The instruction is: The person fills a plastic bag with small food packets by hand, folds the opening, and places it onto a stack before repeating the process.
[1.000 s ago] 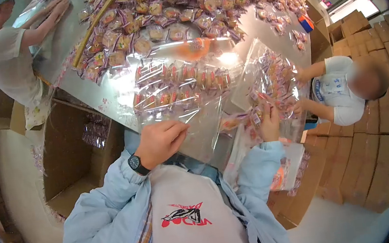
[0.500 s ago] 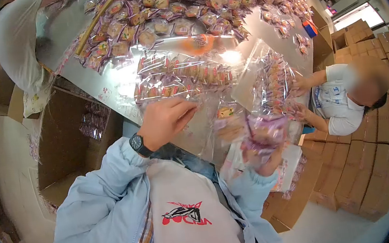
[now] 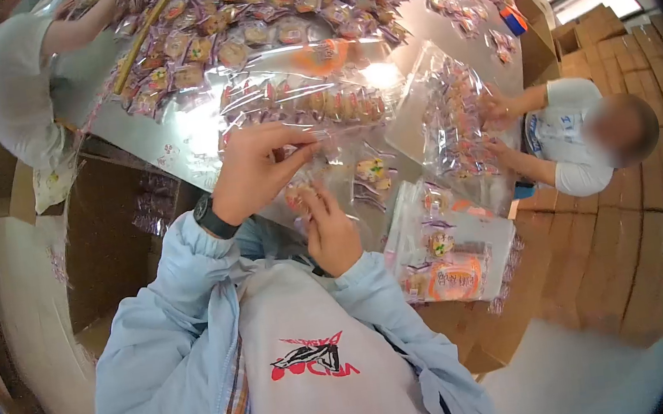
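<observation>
My left hand [image 3: 260,166], a dark watch on its wrist, pinches the edge of a clear plastic bag [image 3: 331,170] at the table's near side. Just below it, my right hand [image 3: 332,232] has its fingers curled at a small wrapped cake [image 3: 296,200] that shows through clear plastic; the fingertips are partly hidden. Beside the bag, to its right, lie wrapped cakes [image 3: 371,171] with purple edges. Beyond my hands, a large clear bag with an orange label [image 3: 323,57] holds rows of wrapped cakes [image 3: 344,106].
A big heap of wrapped cakes [image 3: 273,3] covers the far table. A stack of printed bags [image 3: 467,236] lies at right. An open carton [image 3: 107,234] stands at left. One co-worker [image 3: 575,136] handles a filled bag at right; another person [image 3: 19,88] reaches over at upper left.
My right hand has moved left from above the printed bags, where it held blurred purple-wrapped packets, to the clear bag beneath my left hand. My left hand has shifted slightly up and left.
</observation>
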The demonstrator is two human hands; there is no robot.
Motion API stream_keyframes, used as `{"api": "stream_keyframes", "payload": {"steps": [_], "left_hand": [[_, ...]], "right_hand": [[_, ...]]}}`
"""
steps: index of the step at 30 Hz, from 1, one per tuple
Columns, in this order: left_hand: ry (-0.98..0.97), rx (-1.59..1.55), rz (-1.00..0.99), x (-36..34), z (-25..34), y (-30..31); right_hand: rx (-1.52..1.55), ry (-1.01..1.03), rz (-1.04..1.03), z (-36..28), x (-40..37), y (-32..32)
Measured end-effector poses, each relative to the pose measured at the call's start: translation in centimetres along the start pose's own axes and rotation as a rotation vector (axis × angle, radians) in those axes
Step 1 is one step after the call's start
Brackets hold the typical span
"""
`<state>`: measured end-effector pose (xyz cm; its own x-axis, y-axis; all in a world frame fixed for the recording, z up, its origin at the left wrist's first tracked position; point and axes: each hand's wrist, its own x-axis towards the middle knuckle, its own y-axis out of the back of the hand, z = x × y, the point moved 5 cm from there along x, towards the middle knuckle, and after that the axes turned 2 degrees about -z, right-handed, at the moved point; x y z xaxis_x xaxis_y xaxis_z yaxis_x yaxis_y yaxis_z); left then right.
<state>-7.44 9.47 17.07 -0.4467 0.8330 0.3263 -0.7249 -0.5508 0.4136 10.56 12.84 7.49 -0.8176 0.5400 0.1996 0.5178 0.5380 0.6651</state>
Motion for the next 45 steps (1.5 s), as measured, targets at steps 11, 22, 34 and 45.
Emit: {"api": "stream_keyframes", "payload": {"steps": [11, 22, 34, 45], "left_hand": [[-0.21, 0.094, 0.156, -8.1, 0.9, -4.1], [0.379, -0.516, -0.039, -13.0, -7.4, -10.9], [0.428, -0.562, 0.01, -12.8, -11.5, -12.6], [0.028, 0.276, -0.006, -10.0, -7.4, -14.3]], "right_hand": [[0.589, -0.358, 0.381, 5.1, -1.1, -0.4], [0.875, -0.453, 0.154, 6.6, -2.4, -2.6], [-0.014, -0.215, 0.11, 1.0, -4.6, 6.2], [-0.383, -0.205, 0.193, 6.1, -5.5, 3.9]]}}
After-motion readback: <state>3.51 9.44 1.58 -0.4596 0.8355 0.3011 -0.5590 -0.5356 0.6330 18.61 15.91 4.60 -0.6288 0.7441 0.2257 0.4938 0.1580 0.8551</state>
